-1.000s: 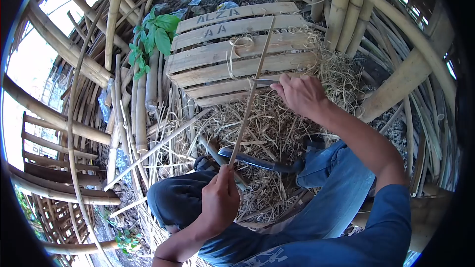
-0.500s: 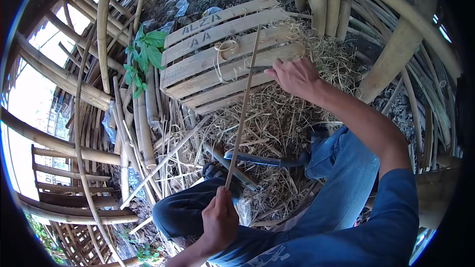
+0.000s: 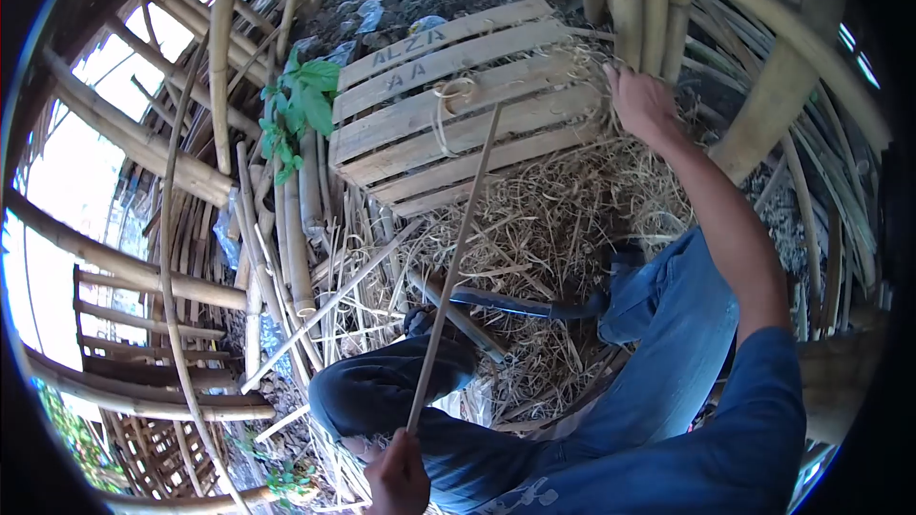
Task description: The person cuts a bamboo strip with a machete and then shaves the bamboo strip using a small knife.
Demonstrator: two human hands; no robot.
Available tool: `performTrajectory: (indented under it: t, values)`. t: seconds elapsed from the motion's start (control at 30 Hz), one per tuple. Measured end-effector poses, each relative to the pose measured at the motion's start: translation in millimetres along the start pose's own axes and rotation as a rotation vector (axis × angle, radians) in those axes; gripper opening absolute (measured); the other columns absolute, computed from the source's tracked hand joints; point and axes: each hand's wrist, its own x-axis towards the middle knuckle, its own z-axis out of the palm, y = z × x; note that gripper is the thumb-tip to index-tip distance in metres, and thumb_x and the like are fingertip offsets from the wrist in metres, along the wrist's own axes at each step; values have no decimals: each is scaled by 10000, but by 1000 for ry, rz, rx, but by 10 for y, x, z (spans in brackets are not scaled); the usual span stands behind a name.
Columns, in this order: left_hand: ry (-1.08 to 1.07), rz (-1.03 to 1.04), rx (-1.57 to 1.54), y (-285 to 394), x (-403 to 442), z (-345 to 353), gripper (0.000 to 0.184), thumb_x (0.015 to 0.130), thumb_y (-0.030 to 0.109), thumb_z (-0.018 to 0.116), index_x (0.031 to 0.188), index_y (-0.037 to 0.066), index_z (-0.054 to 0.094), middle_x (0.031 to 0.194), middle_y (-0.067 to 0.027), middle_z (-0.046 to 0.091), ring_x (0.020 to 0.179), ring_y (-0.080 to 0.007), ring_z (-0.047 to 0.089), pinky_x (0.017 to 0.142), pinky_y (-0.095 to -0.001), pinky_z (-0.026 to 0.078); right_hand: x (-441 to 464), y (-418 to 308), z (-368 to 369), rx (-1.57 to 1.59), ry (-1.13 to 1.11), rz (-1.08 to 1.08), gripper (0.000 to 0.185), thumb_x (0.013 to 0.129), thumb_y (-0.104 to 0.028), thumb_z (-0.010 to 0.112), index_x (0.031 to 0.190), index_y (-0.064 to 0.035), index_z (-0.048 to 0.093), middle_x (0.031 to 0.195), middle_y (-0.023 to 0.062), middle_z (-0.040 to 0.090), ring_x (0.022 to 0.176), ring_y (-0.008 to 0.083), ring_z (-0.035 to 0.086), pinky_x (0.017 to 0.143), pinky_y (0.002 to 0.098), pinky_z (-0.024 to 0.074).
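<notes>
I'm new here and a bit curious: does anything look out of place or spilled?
Pale shavings are strewn over the ground beside the wooden crate, and a loose curl lies on its slats. A large knife lies near the person's feet, which seems an odd spot for a blade.

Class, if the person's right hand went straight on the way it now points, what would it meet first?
Probably the pale, curly shavings at the right end of the slatted wooden crate, though the right hand may pass above them; depth is unclear.
</notes>
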Motion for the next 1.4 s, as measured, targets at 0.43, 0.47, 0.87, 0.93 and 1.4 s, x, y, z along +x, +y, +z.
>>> performTrajectory:
  t: [0.43,0.47,0.87,0.93,1.4]
  values:
    - [-239,-293,-691,337,851,541,291,986,215,449,984,-34,600,523,43,407,419,-20,326,388,-187,243,-1538,-1428,-607,665,64,-718,362,945,-335,474,715,-57,496,475,70,511,373,188,536,347,335,424]
    - [-250,-292,-692,362,844,550,291,986,215,449,984,-34,600,523,43,407,419,-20,326,388,-187,243,-1516,-1413,-600,658,63,-710,362,945,-335,474,715,-57,496,475,70,511,373,188,536,347,335,424]
    - [-302,-310,-782,316,804,625,279,983,194,453,986,-43,600,514,42,396,401,-15,312,363,-187,219,-1292,-1250,-463,471,107,-751,287,903,-272,547,730,-55,475,542,71,499,465,234,552,420,353,453]
    - [-321,-301,-804,287,795,615,285,983,191,450,987,-52,598,505,35,398,392,-21,316,360,-192,224,-1236,-1221,-412,404,251,-844,377,944,-345,476,699,-59,479,465,54,489,349,173,510,319,305,416]
    - [-371,-360,-883,259,710,567,313,980,209,453,1005,-71,590,486,21,397,377,-33,319,357,-196,233,-1143,-1216,-420,515,193,-687,341,971,-293,416,695,-101,470,461,0,404,322,122,384,297,319,336]
